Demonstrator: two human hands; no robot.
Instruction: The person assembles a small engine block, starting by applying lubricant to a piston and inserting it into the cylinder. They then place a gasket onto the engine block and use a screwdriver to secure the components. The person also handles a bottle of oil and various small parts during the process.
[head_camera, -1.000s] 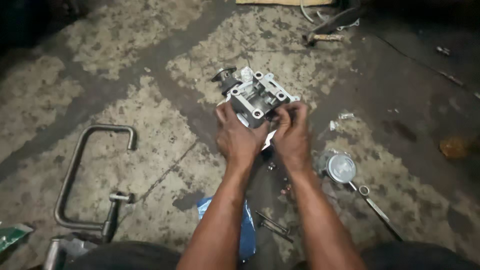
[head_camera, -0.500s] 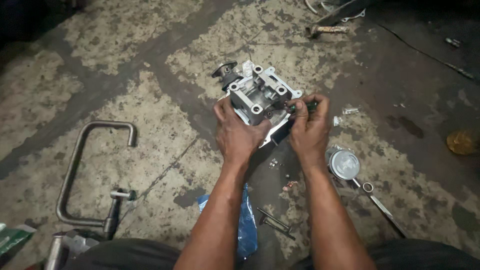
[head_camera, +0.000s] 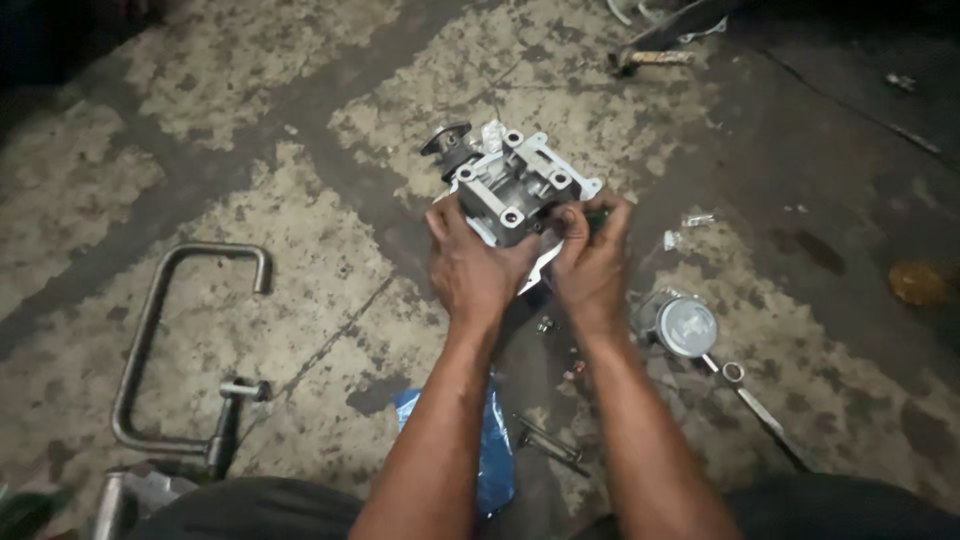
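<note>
So from the head cam, looking straight down: both hands are up on a grey cast-metal engine part (head_camera: 512, 190), which sits on or just above the stained concrete floor (head_camera: 250, 120), can't tell which. Its long axis runs diagonally, from near-left to far-right, with a round flanged stub poking out at the far-left corner and the bolt-hole ears facing up. The left hand (head_camera: 470, 270) has its grip wrapped on the near-left side of the casting, thumb up against the edge. The right hand (head_camera: 592, 262) is closed around a small green-handled tool (head_camera: 597, 214) right at the part's right end, fingers curled tight. Just right of that wrist there's a round metal piston-like piece (head_camera: 686, 326) on the floor, with a spanner (head_camera: 762, 415) beside it. A bent metal pipe frame (head_camera: 150, 340) lies well off to the left, and a blue plastic bag (head_camera: 492, 450) is under the forearms.
</note>
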